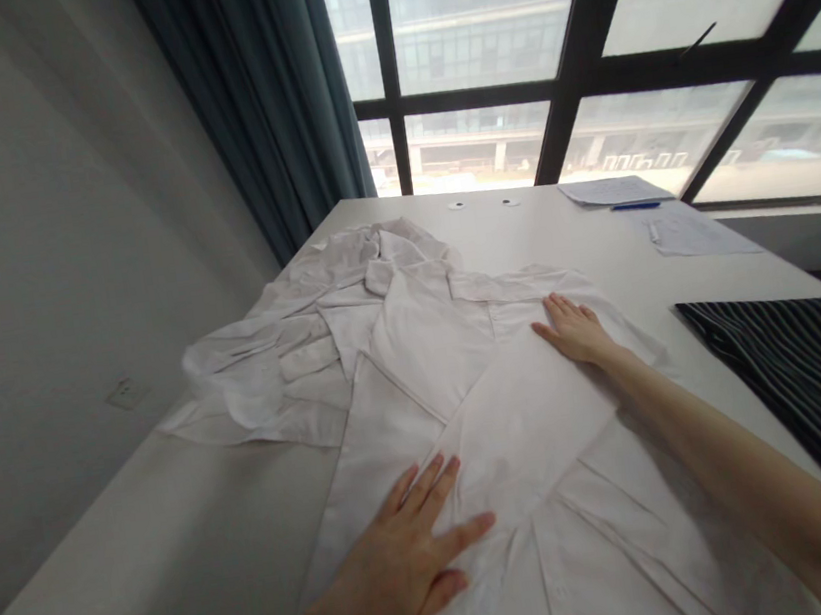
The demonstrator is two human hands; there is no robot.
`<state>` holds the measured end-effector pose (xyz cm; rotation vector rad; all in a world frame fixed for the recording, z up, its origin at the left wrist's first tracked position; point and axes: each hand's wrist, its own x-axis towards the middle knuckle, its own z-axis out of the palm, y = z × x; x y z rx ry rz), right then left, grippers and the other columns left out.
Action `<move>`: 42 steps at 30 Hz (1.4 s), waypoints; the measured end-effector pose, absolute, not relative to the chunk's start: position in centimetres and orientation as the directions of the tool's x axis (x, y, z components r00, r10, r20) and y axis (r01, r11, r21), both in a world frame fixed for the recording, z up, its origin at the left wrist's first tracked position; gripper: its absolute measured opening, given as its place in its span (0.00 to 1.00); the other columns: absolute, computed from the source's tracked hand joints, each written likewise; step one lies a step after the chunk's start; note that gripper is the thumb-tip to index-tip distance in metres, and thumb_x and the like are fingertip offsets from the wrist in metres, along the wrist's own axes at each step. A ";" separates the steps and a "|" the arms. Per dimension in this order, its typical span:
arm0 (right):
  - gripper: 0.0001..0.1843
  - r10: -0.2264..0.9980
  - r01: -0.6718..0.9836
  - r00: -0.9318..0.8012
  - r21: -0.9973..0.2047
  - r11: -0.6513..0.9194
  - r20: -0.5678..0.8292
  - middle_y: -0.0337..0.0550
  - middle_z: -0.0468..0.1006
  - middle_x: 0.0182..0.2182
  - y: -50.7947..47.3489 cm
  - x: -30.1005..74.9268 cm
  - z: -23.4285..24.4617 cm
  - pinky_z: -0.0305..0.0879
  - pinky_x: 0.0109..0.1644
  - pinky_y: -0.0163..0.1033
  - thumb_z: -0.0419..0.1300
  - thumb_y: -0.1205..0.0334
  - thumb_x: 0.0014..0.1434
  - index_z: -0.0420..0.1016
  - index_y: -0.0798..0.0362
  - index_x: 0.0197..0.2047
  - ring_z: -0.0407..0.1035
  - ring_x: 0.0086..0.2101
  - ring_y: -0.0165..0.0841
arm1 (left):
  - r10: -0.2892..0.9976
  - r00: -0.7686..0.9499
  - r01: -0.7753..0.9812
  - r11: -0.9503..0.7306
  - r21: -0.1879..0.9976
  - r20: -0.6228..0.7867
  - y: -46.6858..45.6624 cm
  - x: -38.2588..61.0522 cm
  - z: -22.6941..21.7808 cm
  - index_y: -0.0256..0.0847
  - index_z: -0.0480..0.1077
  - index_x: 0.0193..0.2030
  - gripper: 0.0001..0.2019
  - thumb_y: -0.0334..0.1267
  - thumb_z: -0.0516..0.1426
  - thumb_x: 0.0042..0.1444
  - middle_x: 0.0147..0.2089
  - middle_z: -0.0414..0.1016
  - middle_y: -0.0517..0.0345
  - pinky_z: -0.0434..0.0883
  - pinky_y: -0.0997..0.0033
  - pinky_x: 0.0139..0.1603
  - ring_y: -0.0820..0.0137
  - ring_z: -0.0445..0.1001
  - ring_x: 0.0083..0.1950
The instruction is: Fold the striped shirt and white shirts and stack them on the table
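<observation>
A white shirt (470, 411) lies spread on the white table (206, 536), its sleeves folded across the body. My left hand (412, 549) rests flat on the near part of the shirt, fingers spread and open. Flat on the shirt farther away, near the collar, is my right hand (571, 327), with fingers stretched out. Neither hand holds anything. A second crumpled white garment (294, 343) lies bunched to the left and behind the shirt.
A black-and-white striped garment (804, 367) lies at the table's right edge. Papers (614, 190) and a blue pen (635, 206) sit at the far right, by the window. A grey wall and dark curtain (262, 95) stand at left.
</observation>
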<state>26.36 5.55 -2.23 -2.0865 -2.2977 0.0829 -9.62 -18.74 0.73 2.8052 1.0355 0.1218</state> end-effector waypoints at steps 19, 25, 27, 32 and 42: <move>0.38 0.991 0.987 0.135 -0.084 -0.134 0.004 0.59 0.48 0.70 12.2 29.8 -2.7 0.40 0.69 0.58 0.35 0.46 0.68 0.48 0.63 0.71 0.42 0.68 0.43 | 0.669 0.741 0.661 -0.711 0.241 -0.059 -18.8 -9.5 1.5 0.64 0.47 0.71 0.37 0.41 0.60 0.60 0.76 0.27 0.57 0.53 0.47 0.70 0.51 0.42 0.75; 0.37 0.988 0.987 0.138 -0.091 -0.131 0.066 0.62 0.51 0.69 11.5 29.8 -2.4 0.40 0.68 0.59 0.34 0.48 0.68 0.50 0.66 0.70 0.45 0.68 0.45 | 0.668 0.744 0.656 -0.727 0.201 -0.012 -18.7 -9.6 1.5 0.61 0.47 0.71 0.36 0.43 0.60 0.60 0.77 0.34 0.54 0.50 0.49 0.71 0.53 0.45 0.74; 0.36 0.987 0.990 0.121 -0.085 -0.112 0.103 0.62 0.49 0.70 10.6 29.6 -2.3 0.39 0.68 0.59 0.34 0.49 0.68 0.49 0.67 0.70 0.43 0.68 0.45 | 0.671 0.741 0.659 -0.729 0.186 0.005 -18.6 -9.5 1.6 0.56 0.47 0.72 0.36 0.46 0.59 0.60 0.76 0.42 0.52 0.48 0.49 0.72 0.54 0.47 0.74; 0.33 0.976 0.996 -0.065 -0.048 0.077 0.207 0.62 0.53 0.68 6.5 27.6 -2.6 0.43 0.68 0.57 0.38 0.51 0.68 0.54 0.64 0.68 0.45 0.67 0.45 | 0.683 0.730 0.676 -0.718 0.167 -0.021 -17.7 -8.2 2.5 0.45 0.49 0.72 0.34 0.49 0.55 0.63 0.72 0.54 0.46 0.47 0.51 0.72 0.56 0.50 0.73; 0.33 0.910 0.915 -0.370 -0.096 0.392 0.190 0.55 0.57 0.68 -2.2 21.7 -4.0 0.48 0.68 0.55 0.39 0.48 0.68 0.52 0.54 0.70 0.49 0.67 0.43 | 0.603 0.797 0.598 -0.778 0.196 -0.038 -11.4 -3.8 1.3 0.35 0.49 0.71 0.36 0.52 0.54 0.63 0.75 0.41 0.39 0.48 0.55 0.71 0.54 0.40 0.75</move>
